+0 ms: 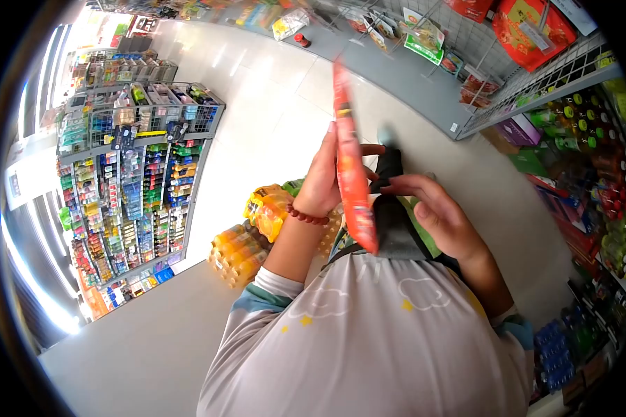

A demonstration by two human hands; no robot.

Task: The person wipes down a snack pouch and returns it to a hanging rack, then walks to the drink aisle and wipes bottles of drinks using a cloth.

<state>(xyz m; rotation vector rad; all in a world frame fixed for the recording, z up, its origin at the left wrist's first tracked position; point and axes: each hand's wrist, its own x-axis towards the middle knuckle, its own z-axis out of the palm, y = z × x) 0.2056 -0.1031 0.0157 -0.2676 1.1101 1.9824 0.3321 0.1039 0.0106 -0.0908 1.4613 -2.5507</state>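
A flat red packet (355, 174), seen nearly edge-on and blurred, stands upright in front of my chest. My left hand (321, 177), with a red bead bracelet (307, 215) at the wrist, grips it from its left side, the thumb along its edge. To the right of the packet is my right hand (442, 215), its fingers apart and slightly curved, holding nothing. Its fingertips come near the packet's lower half without visibly gripping it.
Stocked shelves (125, 187) stand at the left. Bundled orange bottles (236, 254) and a yellow pack (268, 208) lie beside my left forearm. A grey shelf (403, 90) with hanging packets crosses the top right; bottles (570, 125) line the far right.
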